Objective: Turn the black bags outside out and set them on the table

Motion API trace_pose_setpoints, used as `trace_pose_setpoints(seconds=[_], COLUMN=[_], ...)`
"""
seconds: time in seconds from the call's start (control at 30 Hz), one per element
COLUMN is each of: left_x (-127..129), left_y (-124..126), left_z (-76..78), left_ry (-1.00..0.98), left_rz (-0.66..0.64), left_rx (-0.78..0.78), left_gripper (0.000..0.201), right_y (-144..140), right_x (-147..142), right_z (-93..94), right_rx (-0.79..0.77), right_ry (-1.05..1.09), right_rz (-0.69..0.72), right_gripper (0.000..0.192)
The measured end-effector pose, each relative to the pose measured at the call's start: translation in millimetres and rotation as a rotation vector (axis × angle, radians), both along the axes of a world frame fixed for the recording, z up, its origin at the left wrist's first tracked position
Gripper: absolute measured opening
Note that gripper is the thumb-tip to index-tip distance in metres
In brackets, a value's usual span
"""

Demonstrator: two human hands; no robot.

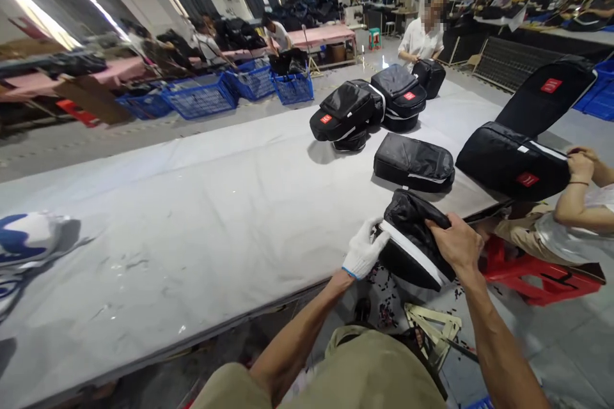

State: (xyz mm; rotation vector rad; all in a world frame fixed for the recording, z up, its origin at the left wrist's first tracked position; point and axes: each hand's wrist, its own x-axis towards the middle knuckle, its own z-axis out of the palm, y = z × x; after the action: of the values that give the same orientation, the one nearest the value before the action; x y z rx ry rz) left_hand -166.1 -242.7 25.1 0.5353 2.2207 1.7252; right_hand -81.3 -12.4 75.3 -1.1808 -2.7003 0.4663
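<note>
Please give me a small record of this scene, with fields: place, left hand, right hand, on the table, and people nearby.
place: large workshop, long grey table
left hand: left hand in a white glove, gripping the black backpack
right hand: right hand bare, gripping the same backpack from above
on the table: more black backpacks
people nearby: seated co-worker on a red stool, handling another backpack

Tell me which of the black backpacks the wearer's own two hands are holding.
The black backpack with a white stripe at the table's near edge, gripped by the white-gloved left hand and bare right hand; the others lie farther away.
</note>
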Motion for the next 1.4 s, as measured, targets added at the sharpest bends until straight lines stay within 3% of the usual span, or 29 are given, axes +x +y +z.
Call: trace_pose_setpoints(seconds=[0.2, 0.4, 0.53, 0.63, 0.87, 1.1, 1.3, 1.4], left_x=[-5.7, -23.2, -20.9, -15.6, -17.2, -1.4, 1.5, -2.9], left_y=[-7.3, -1.1, 6.1, 14.0, 18.8, 29.8, 30.2, 23.6], left_z=[-24.6, -50.6, -58.9, -67.8, -102.1, -130.2, -128.3, -125.6], left_ry=[-0.015, -0.125, -0.132, -0.073, 0.137, 0.443, 0.705, 0.814], left_rz=[-0.034, -0.169, -0.27, -0.314, -0.512, -0.3, -0.224, -0.264], left_rx=[0.111, 0.132, 0.042, 0.103, 0.3, 0.214, 0.13, 0.136], left_gripper=[0.064, 0.074, 0.082, 0.085, 0.032, 0.026, 0.033, 0.036], right_y=[7.0, 25.8, 30.7, 31.2, 46.8, 53.0, 66.0, 73.7], right_x=[-3.6, 24.4, 43.9, 55.5, 78.2, 84.7, 96.7, 105.7], right_z=[-2.9, -20.1, -23.7, -24.5, -35.5, -41.9, -52.2, -56.8], right_rx=[0.021, 0.035, -0.005, -0.031, -0.078, -0.101, -0.116, -0.105], right_ry=[-0.036, 0.069, 0.154, 0.202, 0.265, 0.338, 0.375, 0.364], right_rz=[-0.068, -0.081, -0.14, -0.147, -0.161, -0.123, -0.143, -0.157], right_gripper=[0.045, 0.051, 0.051, 0.049, 0.045, 0.041, 0.036, 0.034])
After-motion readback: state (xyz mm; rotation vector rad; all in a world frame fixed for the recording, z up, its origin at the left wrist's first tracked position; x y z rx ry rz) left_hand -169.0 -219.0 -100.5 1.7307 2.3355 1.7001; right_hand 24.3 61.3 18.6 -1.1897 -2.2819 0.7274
